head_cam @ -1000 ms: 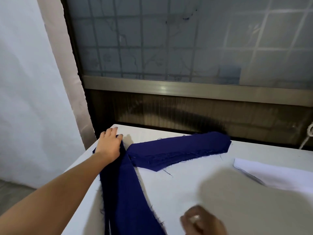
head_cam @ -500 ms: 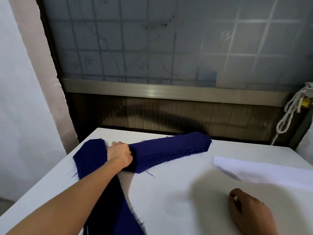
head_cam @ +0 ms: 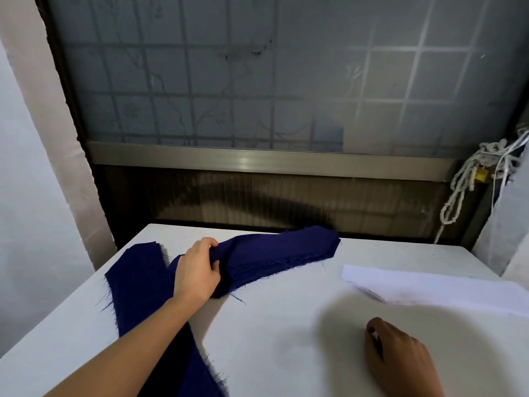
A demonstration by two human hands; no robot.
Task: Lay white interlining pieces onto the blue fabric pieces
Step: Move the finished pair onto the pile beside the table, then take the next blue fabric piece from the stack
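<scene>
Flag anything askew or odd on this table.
The blue stack lies at an angle to the long blue strip, and its near end is bunched where the left hand grips it. Both have frayed edges with loose threads. The interlining lies flat, apart at right.

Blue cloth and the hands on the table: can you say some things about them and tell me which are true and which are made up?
1. The left hand grips one end of the blue fabric pile. True.
2. The white interlining lies on top of the blue pile. False: it lies on the bare table, off to the right, apart from the blue pieces.
3. The right hand holds the white interlining. False: it is down at the table nearer the camera and does not touch the interlining.
4. A long blue strip runs under the left forearm. True.
5. A white rope hangs beside the window on the right. True.
</scene>
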